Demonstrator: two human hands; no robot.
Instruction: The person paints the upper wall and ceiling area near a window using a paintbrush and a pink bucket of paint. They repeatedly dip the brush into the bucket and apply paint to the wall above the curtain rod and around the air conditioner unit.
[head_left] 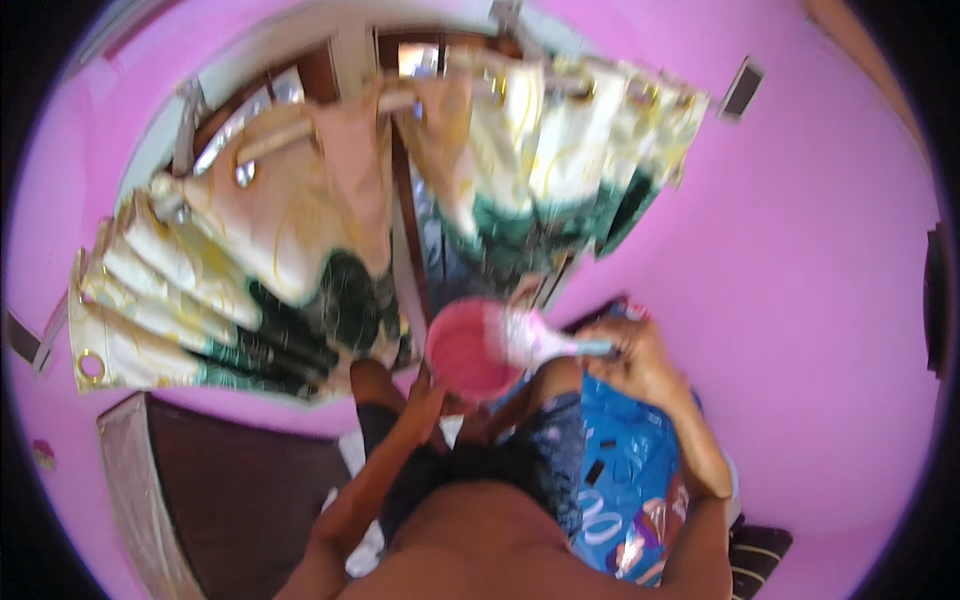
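Brush (pixel 528 338) in right hand (pixel 635 362), fingers closed round handle, bristles at 3 o'clock rim of pink tub (pixel 462 345). Left hand (pixel 425 405) holds tub, 7 o'clock. Patterned curtains (pixel 290 230) 10 to 1 o'clock; blue plastic (pixel 632 440) 4 o'clock.

White-bristled brush (pixel 548 345) in right hand (pixel 640 362), over pink bucket (pixel 455 350) in left hand (pixel 430 402)

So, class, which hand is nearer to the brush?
Right. The right hand holds the brush by its handle; the left hand is farther off, at the left side of the pink bucket.
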